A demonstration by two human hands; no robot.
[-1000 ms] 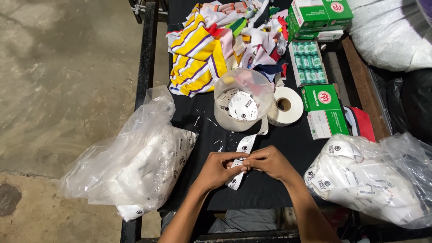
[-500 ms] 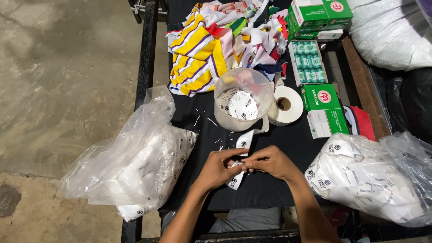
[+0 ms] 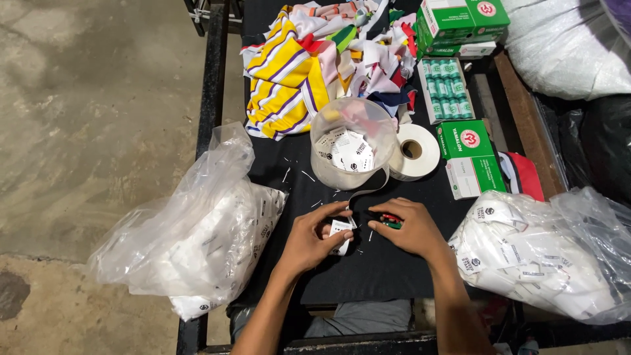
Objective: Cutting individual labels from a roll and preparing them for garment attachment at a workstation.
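My left hand (image 3: 314, 240) pinches a small white printed label (image 3: 340, 231) just above the black table top (image 3: 368, 276). A white tape strip (image 3: 365, 194) runs from that label up toward a clear plastic tub (image 3: 352, 152) holding more white labels. A few centimetres to the right, my right hand (image 3: 409, 229) grips a small red and green tool (image 3: 390, 220), its tip pointing at the label. Both hands rest near the table's front middle.
A white tape roll (image 3: 413, 151) lies right of the tub. Clear bags of white labels sit at left (image 3: 197, 236) and right (image 3: 545, 263). Striped fabric pieces (image 3: 315, 59) pile at the back. Green boxes (image 3: 470, 158) and green spools (image 3: 447, 89) line the right side.
My hands were pressed together over the label strip; now they have drawn slightly apart, the left keeping the label and the right showing the small tool.
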